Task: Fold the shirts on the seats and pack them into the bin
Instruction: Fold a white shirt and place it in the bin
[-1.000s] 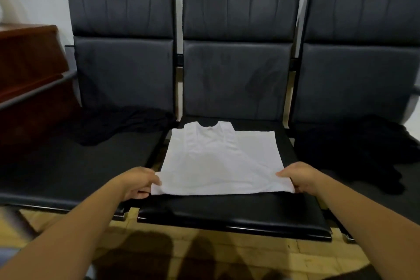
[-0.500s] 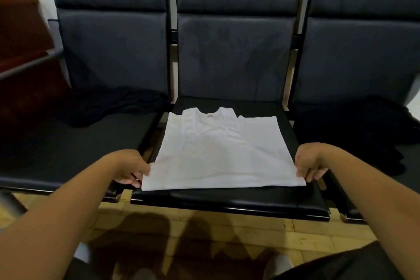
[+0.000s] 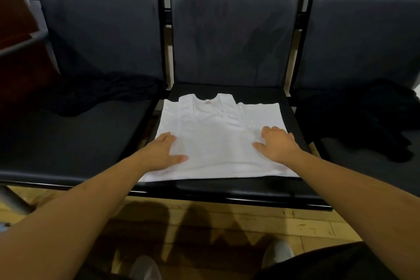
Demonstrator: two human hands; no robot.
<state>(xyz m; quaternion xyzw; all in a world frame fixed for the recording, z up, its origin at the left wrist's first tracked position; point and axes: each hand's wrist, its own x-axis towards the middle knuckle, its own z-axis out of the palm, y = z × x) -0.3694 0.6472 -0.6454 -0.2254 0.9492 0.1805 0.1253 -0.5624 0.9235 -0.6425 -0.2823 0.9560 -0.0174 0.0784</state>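
Observation:
A white sleeveless shirt (image 3: 218,138) lies flat on the middle black seat (image 3: 227,188), neck toward the backrest, its right side folded in. My left hand (image 3: 164,151) rests palm down on the shirt's left part with fingers straight. On the shirt's right part my right hand (image 3: 277,143) presses down, its fingers slightly bent. A dark shirt (image 3: 100,93) is crumpled at the back of the left seat. Another dark shirt (image 3: 372,118) is heaped on the right seat. No bin is in view.
Three black padded seats with backrests stand in a row on a black frame. A brown wooden piece of furniture (image 3: 16,29) is at the far left. Wooden floor (image 3: 250,223) and my shoes (image 3: 278,254) show below the seat edge.
Both hands have let go of the shirt's bottom corners and moved forward onto the cloth, lying flat on it. The view has come closer and tilted down.

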